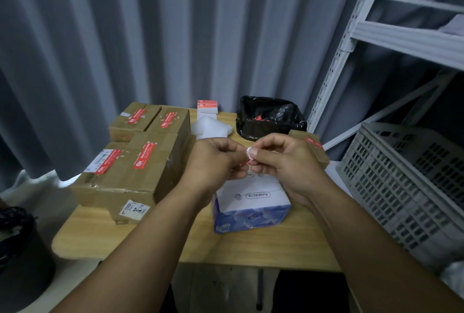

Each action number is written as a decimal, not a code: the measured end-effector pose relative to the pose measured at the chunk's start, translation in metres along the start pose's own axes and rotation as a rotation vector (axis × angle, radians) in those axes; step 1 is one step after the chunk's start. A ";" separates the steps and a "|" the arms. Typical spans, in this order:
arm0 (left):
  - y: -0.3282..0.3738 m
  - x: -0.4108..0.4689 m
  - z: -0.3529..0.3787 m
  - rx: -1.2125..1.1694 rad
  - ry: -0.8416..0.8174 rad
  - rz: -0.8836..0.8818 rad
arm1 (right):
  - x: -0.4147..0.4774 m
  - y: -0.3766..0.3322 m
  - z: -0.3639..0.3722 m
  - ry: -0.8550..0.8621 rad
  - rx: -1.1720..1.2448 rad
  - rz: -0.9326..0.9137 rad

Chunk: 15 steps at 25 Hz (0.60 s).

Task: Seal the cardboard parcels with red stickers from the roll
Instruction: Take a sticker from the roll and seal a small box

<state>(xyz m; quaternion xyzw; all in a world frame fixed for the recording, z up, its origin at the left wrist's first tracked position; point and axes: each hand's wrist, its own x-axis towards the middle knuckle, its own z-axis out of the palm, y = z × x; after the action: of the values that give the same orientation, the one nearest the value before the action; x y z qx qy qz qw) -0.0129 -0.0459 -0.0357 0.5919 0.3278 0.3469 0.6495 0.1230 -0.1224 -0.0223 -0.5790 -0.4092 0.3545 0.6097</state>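
Both hands meet above a white-and-blue box [251, 202] standing on the wood-grain counter [251, 247]. The left hand [211, 162] and right hand [286, 164] have their fingers curled in, and the fingertips pinch one small red sticker [245, 162] between them. A pale sliver at the right thumb may be backing paper, though it is too small to tell.

The likeliest trouble is that the thin, limp sticker folds onto itself or clings to a fingertip as it is peeled. It would then go down creased or crooked. It could also tear if the hands pull apart unevenly.

The roll [207, 106] stands at the back of the counter, a white strip with red printed labels. To the left the cardboard parcels [140, 169] are stacked. They are matte brown and corrugated, dented at the edges, and each one has a glossy red strip across its seam. A small parcel [313, 149] sits just behind the right hand. A crinkly black bag [270, 116] holds red scraps.
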 end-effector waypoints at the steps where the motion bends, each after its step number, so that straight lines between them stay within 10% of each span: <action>1: 0.002 0.001 0.001 -0.025 -0.009 0.001 | 0.001 -0.003 -0.002 -0.007 -0.029 0.010; 15: 0.029 0.087 0.009 -0.127 0.160 -0.183 | 0.111 -0.018 -0.048 0.339 -0.141 0.072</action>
<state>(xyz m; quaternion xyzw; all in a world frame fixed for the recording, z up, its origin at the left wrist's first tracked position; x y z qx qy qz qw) 0.0400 0.0241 -0.0076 0.4877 0.4086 0.3521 0.6865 0.2125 -0.0429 0.0052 -0.6858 -0.3035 0.2440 0.6148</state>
